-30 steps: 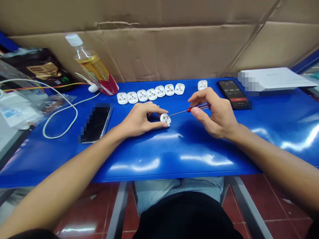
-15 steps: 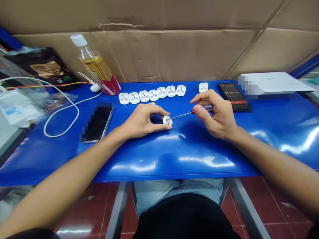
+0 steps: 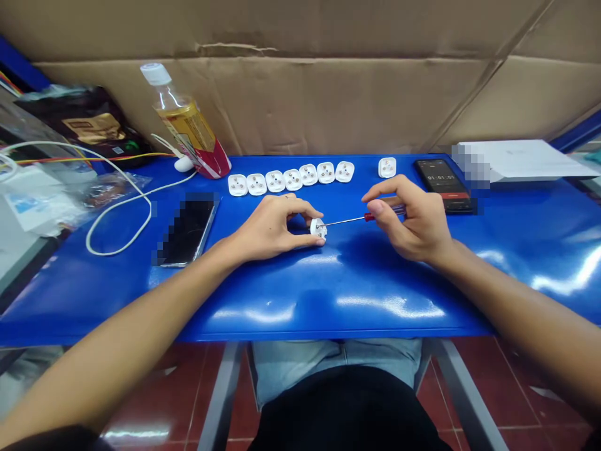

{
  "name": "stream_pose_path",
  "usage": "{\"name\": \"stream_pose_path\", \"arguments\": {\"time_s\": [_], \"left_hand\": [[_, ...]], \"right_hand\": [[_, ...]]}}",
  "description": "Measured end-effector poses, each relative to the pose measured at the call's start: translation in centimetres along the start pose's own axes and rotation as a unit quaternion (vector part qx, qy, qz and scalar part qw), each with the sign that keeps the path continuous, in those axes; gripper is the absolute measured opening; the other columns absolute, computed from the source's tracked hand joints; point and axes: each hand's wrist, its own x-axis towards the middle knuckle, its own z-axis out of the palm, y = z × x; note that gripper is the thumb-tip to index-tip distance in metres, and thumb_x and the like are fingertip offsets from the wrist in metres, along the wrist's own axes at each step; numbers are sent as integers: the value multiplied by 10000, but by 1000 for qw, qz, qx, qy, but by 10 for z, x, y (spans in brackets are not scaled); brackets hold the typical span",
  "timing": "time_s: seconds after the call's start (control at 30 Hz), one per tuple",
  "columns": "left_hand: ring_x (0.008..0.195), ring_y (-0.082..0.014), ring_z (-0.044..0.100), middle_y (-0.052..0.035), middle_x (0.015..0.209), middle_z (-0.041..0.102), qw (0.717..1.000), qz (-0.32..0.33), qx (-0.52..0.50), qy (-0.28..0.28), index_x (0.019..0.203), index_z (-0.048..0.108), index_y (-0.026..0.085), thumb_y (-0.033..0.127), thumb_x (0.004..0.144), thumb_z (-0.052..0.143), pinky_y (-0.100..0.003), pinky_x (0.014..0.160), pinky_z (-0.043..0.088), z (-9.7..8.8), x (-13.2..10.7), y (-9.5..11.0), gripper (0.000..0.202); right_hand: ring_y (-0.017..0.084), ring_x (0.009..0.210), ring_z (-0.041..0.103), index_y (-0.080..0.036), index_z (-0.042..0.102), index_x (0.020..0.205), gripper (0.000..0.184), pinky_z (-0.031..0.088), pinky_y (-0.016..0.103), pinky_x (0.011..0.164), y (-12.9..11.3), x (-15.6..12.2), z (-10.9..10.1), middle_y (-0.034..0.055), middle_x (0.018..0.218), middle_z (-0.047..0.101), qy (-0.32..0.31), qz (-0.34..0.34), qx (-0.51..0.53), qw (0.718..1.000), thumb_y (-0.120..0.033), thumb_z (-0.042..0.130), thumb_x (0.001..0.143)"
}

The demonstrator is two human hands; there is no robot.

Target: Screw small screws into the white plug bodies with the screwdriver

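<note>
My left hand (image 3: 267, 227) pinches a small white plug part (image 3: 318, 228) against the blue table (image 3: 328, 282). My right hand (image 3: 410, 219) is closed round a red-handled screwdriver (image 3: 357, 219), whose thin metal shaft points left with its tip on the plug part. A row of several white plug parts (image 3: 291, 178) lies behind my hands, and one more white plug part (image 3: 387, 166) sits apart to the right.
A dark phone (image 3: 188, 228) lies left of my hands; another phone (image 3: 444, 177) showing a timer lies at the right. A tilted bottle (image 3: 188, 128), a white cable (image 3: 122, 203), bags at far left, a white box (image 3: 521, 160) and a cardboard wall (image 3: 328, 94) ring the table.
The view shifted slightly. Both hands stay on the plug part and the screwdriver; my right fingers have shifted a little on the handle.
</note>
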Motion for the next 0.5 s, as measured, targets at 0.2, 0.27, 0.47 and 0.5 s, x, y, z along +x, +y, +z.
{"name": "stream_pose_path", "arguments": {"time_s": [0.2, 0.27, 0.47, 0.5], "left_hand": [[760, -154, 649, -30, 933, 791, 1000, 5, 8, -8, 1070, 800, 195, 426, 804, 883, -279, 702, 465, -1, 0, 1, 362], [749, -151, 643, -29, 924, 788, 1000, 7, 8, -9, 1066, 794, 188, 427, 804, 882, -276, 693, 462, -1, 0, 1, 365], [730, -145, 612, -31, 921, 778, 1000, 0, 0, -9, 1062, 789, 188, 448, 806, 877, -279, 682, 447, -1, -1, -2, 376], [724, -145, 602, -29, 910, 772, 1000, -1, -3, -11, 1065, 789, 189, 457, 804, 877, -280, 677, 444, -1, -1, -2, 384]], "right_hand": [[189, 652, 708, -259, 625, 994, 73, 574, 330, 638, 0, 0, 2, 4, 778, 720, 6, 27, 3, 1000, -330, 635, 1001], [185, 626, 694, -259, 619, 997, 96, 567, 331, 628, 0, 0, 3, -3, 754, 707, -1, 46, 9, 999, -355, 628, 1007], [207, 748, 719, -256, 589, 1033, 167, 586, 355, 692, -1, 1, 1, 24, 886, 725, -45, 50, 32, 997, -356, 697, 956], [200, 704, 712, -257, 591, 997, 137, 582, 352, 672, -1, 1, 0, 17, 835, 723, -46, 62, 30, 997, -366, 672, 979]]}}
